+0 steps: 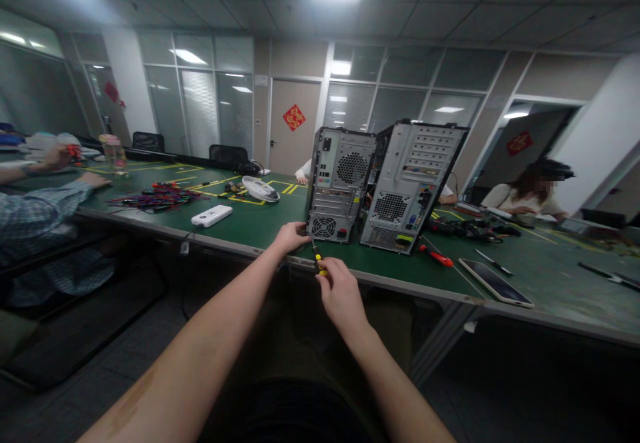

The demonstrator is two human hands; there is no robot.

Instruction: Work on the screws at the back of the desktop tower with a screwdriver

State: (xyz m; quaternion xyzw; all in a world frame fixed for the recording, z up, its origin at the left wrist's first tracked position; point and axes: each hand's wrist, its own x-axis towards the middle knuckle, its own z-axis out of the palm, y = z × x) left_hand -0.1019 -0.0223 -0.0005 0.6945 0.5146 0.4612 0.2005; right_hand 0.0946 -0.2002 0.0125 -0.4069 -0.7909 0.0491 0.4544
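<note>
Screwdriver [319, 261] in yellow and black is gripped by the right hand [343, 291] at the near edge of the desk [280, 214], with fingers and thumb closed on its handle and its shaft slanting up toward the lower left corner of the left tower [340, 186]. The left hand [291, 238] is at that same corner, thumb and fingertips drawn narrow; whether they pinch anything, I cannot tell, and what the tip meets is too small to make out. For good work here, I'd keep the shaft square to its seat, press steadily before any twist, and let the left hand brace the case against sliding. Just to the right stands the right tower [413, 186], back also turned this way; farther off, a co-worker [515, 196] sits across the desk
</note>
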